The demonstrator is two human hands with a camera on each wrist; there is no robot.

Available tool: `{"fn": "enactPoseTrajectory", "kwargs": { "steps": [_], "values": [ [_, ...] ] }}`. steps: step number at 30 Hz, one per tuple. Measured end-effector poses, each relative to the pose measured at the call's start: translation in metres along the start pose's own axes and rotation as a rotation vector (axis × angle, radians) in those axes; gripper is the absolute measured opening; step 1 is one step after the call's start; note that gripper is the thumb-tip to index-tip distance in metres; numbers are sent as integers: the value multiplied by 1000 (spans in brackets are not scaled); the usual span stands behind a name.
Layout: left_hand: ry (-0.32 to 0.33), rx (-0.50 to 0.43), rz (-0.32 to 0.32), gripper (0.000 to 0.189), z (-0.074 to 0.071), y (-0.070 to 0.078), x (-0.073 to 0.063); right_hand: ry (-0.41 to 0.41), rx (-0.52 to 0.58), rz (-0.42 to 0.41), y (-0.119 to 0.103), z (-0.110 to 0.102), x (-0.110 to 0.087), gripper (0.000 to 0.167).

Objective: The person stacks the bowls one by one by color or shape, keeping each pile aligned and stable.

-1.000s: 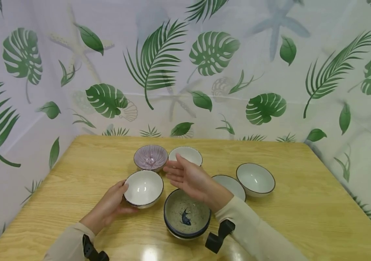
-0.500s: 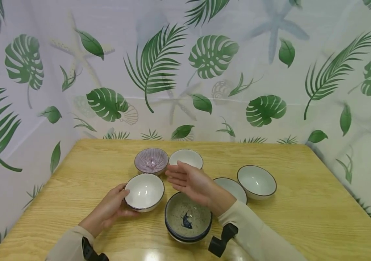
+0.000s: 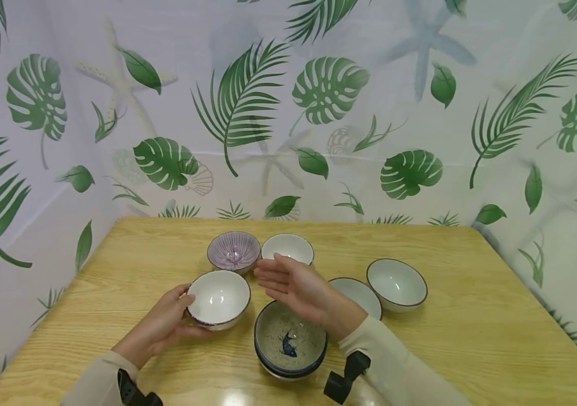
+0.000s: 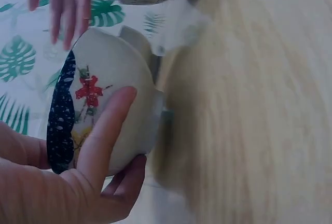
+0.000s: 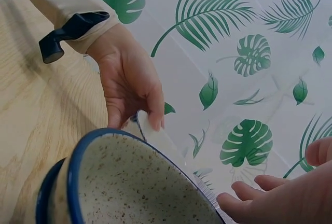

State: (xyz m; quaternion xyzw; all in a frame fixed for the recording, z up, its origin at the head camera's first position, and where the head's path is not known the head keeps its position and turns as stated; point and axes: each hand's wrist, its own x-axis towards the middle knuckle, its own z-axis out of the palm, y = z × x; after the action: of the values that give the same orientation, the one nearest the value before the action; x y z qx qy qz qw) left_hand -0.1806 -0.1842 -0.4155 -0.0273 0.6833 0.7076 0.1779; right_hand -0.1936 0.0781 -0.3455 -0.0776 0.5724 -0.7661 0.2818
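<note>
A white bowl (image 3: 219,299) with a dark rim is in the grip of the left hand (image 3: 169,321), at that hand's fingertips, in front of a purple-striped bowl (image 3: 234,251). The left hand reaches in from the near left, its thumb over the rim and its fingers against the outside; the left wrist view shows a red flower painted on that outer wall. The right hand (image 3: 296,285) is held out flat with its fingers straight, thumb uppermost and palm turned toward the left hand, gripping nothing. It crosses above the far edge of a speckled bowl (image 3: 288,338), which carries a blue fish on its inside and sits nested in another bowl. Beyond the right hand is a pale bowl (image 3: 288,246), just beside the purple-striped one. A light bowl (image 3: 356,294), partly hidden by the right wrist, lies beside a brown-rimmed bowl (image 3: 397,282) on the wooden bench (image 3: 486,338).
</note>
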Motion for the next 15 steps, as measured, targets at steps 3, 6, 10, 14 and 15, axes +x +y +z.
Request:
{"fn": "enactPoseTrajectory", "kwargs": {
  "steps": [3, 6, 10, 14, 15],
  "values": [
    [-2, 8, 21, 50, -2, 7, -5, 12, 18, -5, 1, -4, 0, 55],
    [-8, 4, 54, 51, -2, 17, -10, 27, 34, -5, 2, -7, 1, 54],
    [-14, -18, 88, 51, 3, 30, -17, 44, 55, -11, 4, -9, -1, 55],
    [-46, -52, 103, 50, 9, 38, -23, 59, 96, -7, 5, -10, -3, 55],
    [-54, -58, 106, 49, 11, 40, -25, 58, 102, -4, 6, -10, -3, 55]
  ]
}}
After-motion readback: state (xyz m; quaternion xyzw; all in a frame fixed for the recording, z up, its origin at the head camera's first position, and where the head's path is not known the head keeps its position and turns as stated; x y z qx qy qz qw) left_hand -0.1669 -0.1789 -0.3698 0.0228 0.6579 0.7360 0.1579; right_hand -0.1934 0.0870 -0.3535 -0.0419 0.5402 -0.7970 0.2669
